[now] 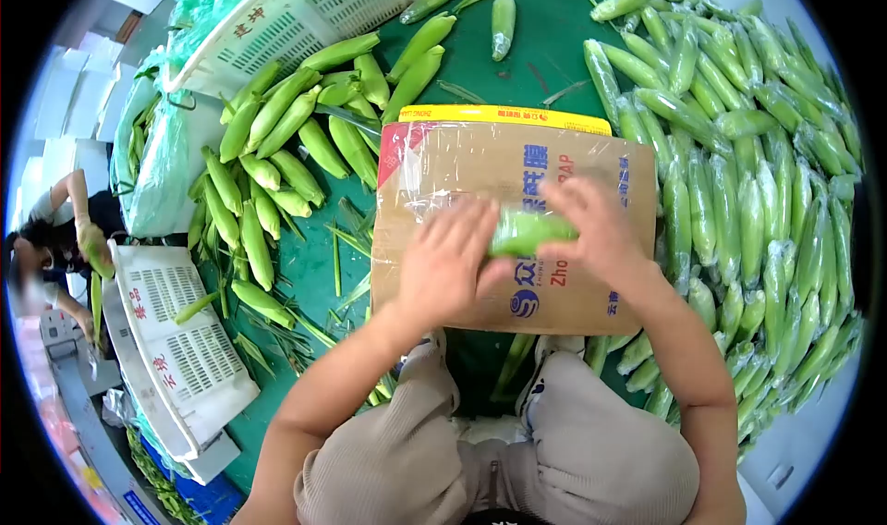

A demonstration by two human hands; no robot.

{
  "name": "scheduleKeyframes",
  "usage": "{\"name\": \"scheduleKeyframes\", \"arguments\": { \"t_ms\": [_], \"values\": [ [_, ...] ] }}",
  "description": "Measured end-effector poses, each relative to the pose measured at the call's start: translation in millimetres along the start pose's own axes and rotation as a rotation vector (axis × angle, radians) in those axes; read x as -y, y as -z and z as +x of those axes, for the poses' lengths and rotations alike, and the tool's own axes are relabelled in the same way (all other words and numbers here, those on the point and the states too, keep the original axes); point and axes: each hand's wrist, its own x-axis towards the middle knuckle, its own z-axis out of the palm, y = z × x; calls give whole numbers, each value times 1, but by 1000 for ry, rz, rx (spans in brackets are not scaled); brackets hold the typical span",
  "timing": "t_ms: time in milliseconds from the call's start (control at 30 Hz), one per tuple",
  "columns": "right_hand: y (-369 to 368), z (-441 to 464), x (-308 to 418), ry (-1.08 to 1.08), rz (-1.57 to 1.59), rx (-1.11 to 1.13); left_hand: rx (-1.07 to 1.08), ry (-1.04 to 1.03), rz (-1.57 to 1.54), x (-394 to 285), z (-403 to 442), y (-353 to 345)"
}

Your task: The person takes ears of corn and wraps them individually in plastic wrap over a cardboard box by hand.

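While both hands (516, 243) grip corn (528, 233), crate (189, 326) holding one ear (196, 307).

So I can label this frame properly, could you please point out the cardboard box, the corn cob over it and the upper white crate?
Cardboard box (480, 305): head view, lower part of its printed face.
Corn cob (524, 233): head view, its visible middle.
Upper white crate (323, 26): head view, its side wall.

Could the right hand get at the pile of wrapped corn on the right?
Probably yes: the pile of wrapped corn lies just past the cardboard box, and nothing seems to stand between it and the right hand. That hand is busy with an ear of corn, though.
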Motion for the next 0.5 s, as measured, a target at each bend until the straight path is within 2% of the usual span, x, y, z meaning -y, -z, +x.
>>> {"name": "scheduleKeyframes", "arguments": {
  "t_ms": [67,100,133,167,233,300,333,367,400,433,500],
  "values": [
    [-8,10,-4,-85,-93,-118,80,78,153,18,63,7],
    [-9,18,-9,-121,-149,-177,-46,34,278,36,92,1],
    [-4,32,-9,-40,-134,-82,-15,121,391,46,121,5],
    [-5,43,-10,-39,-184,-55,-34,168,358,54,145,18],
    [-10,62,-14,-60,-274,-3,-193,198,99,55,164,28],
    [-17,75,-38,-103,-97,76,-129,61,-258,41,144,27],
    [-21,79,-51,-120,9,103,-106,-118,9,29,131,24],
    [-25,80,-58,-136,119,127,4,-144,174,17,118,20],
    [-15,76,-53,-78,229,121,-46,-200,295,15,110,16],
    [-6,71,-45,-142,344,286,-100,-253,407,13,102,11],
    [19,63,-29,-272,548,621,43,-221,259,11,84,9]
  ]
}}
